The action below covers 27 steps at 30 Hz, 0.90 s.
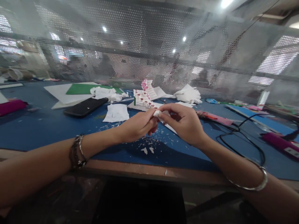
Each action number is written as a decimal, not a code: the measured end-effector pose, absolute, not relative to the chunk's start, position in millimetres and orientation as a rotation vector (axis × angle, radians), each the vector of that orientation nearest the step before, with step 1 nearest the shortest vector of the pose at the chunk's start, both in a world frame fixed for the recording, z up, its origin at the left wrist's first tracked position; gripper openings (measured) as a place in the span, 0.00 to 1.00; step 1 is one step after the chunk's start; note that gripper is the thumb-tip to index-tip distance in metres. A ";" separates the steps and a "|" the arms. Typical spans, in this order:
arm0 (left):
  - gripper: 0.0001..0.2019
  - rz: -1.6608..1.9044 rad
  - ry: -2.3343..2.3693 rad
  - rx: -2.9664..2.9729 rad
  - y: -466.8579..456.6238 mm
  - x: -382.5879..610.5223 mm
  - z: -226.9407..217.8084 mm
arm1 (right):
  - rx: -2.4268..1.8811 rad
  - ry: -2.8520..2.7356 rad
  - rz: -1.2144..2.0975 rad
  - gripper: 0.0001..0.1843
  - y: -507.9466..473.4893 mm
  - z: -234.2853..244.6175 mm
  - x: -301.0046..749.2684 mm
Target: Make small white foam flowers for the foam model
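Above the blue tabletop, my left hand (136, 126) and my right hand (187, 123) meet at the fingertips. Between them they pinch a small white wad, paper or tissue by its look (157, 114). Thumb and forefinger of my right hand press on it, while the left fingers support it from the other side. Just beyond stands a white pleated piece with pink and dark red spots (144, 97); my hands hide part of its lower end. Torn white scraps (148, 150) lie scattered below my hands. A flat white square (116, 112) rests left of them.
Crumpled white tissue (107, 93), a green sheet (81, 89) and a black phone (86, 106) lie at left. White sheets are bunched (187, 93) at the back. On the right are a pink corded tool (217, 117) and a magenta power strip (277, 143). Perforated mesh (140, 56) rises behind.
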<state>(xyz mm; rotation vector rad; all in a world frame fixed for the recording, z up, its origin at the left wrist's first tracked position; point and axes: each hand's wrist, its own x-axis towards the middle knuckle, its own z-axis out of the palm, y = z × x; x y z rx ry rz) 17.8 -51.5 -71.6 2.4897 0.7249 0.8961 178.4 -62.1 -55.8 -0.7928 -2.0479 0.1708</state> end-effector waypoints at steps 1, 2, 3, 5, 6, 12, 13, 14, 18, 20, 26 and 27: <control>0.08 0.872 0.738 2.492 -51.3 18.3 -72.1 | -0.795 -2.040 0.191 0.07 -62.1 -56.4 178.1; 0.09 0.861 0.749 2.491 -51.4 18.8 -72.5 | -0.799 -2.026 0.205 0.07 -62.2 -57.1 177.7; 0.09 0.868 0.763 2.480 -51.8 19.3 -72.7 | -0.808 -2.008 0.211 0.08 -62.6 -57.8 177.4; 0.10 0.926 0.796 2.423 -53.5 19.9 -72.8 | -0.830 -1.959 0.202 0.09 -64.0 -58.9 176.6; 0.10 0.963 0.806 2.379 -54.5 20.1 -72.8 | -0.834 -1.933 0.191 0.08 -64.9 -59.2 176.2; 0.10 1.039 0.772 2.195 -57.2 21.2 -74.2 | -0.732 -1.926 0.024 0.03 -68.1 -59.9 175.0; 0.11 1.037 0.758 2.176 -57.0 21.5 -74.2 | -0.718 -1.950 0.008 0.03 -68.1 -59.8 175.1; 0.11 1.032 0.740 2.152 -57.0 21.8 -74.0 | -0.708 -1.975 0.001 0.03 -68.0 -59.6 175.1; 0.13 0.972 0.630 2.054 -57.0 21.5 -71.5 | -0.704 -2.011 0.012 0.03 -68.8 -57.4 175.1; 0.14 0.931 0.528 1.955 -56.3 20.8 -71.2 | -0.719 -1.989 0.049 0.03 -69.8 -55.9 175.2; 0.11 0.790 0.203 1.627 -51.0 18.9 -76.5 | -0.708 -1.971 0.260 0.05 -69.1 -53.9 176.9; 0.11 0.766 0.192 1.611 -50.8 18.5 -76.7 | -0.708 -1.972 0.306 0.05 -68.6 -54.0 177.0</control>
